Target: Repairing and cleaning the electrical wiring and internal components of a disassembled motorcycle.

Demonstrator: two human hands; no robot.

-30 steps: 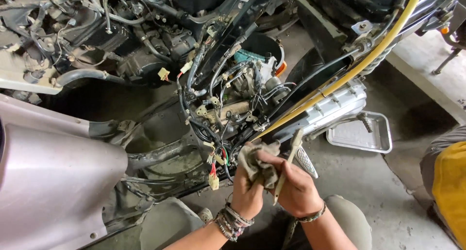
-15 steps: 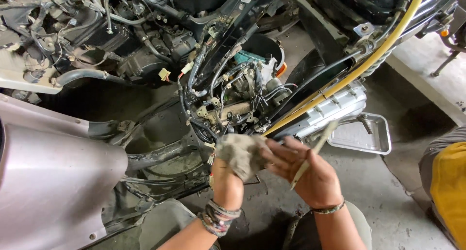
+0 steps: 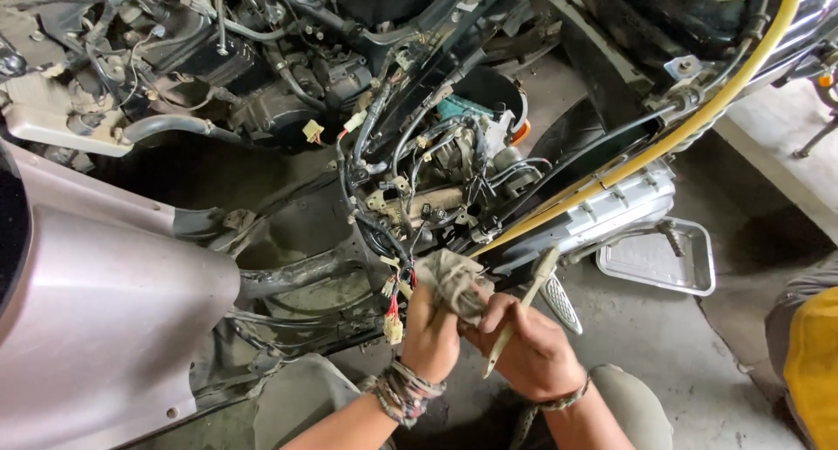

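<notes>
Both hands were brought lower and closer together. A dirty rag (image 3: 452, 280) was gripped by the closed left hand (image 3: 432, 332) below the wire bundle (image 3: 384, 240); a pale stick (image 3: 522, 309) was held in the closed right hand (image 3: 532, 350).

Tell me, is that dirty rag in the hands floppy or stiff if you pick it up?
Probably floppy: the rag bunches in soft folds where the left hand and right hand squeeze it. It likely weighs little, since the fingers alone hold it up. It looks stained, so it may feel greasy, though the picture cannot settle that.
</notes>
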